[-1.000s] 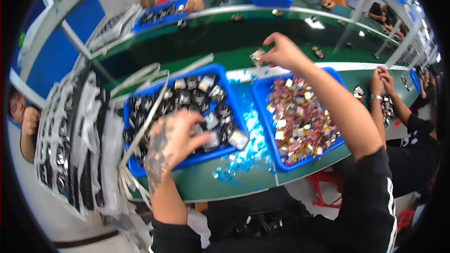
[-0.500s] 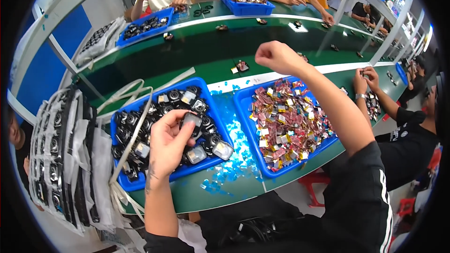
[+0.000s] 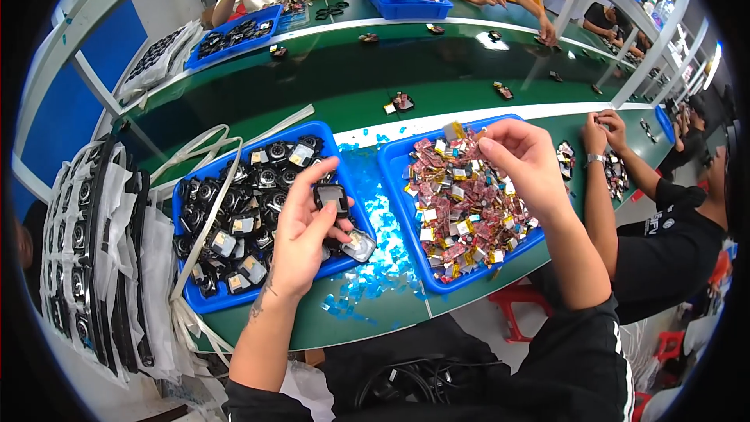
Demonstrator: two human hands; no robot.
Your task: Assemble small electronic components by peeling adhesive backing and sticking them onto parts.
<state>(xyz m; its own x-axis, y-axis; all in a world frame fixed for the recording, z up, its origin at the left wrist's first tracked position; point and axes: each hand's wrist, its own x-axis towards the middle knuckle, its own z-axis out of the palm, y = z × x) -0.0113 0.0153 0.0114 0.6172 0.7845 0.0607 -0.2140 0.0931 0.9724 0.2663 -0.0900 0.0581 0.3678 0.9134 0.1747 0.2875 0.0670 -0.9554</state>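
My left hand [image 3: 301, 238] pinches a small black watch casing [image 3: 332, 197] with a grey face between thumb and fingers. It hovers over the blue tray [image 3: 326, 131] of similar black casings, and a loose casing with a clear cover [image 3: 359, 245] lies by that tray's right edge. Above the second blue tray [image 3: 392, 180], heaped with red circuit boards with small batteries [image 3: 461, 227], is my right hand [image 3: 531, 168]. Its thumb and fingertips are closed on a small circuit board with a yellow-taped battery [image 3: 456, 131].
Blue film scraps [image 3: 391, 242] litter the green table between the trays. White straps [image 3: 226, 211] cross the left tray beside stacked, bagged casings [image 3: 86, 258]. Beyond lies a green conveyor [image 3: 328, 78] carrying spaced-out assemblies. A co-worker's hands [image 3: 605, 129] work at the right; others sit across.
My right hand has come back from over the conveyor to the circuit-board tray and taken hold of a board. The left hand keeps the casing, turned slightly. The view has shifted a little.
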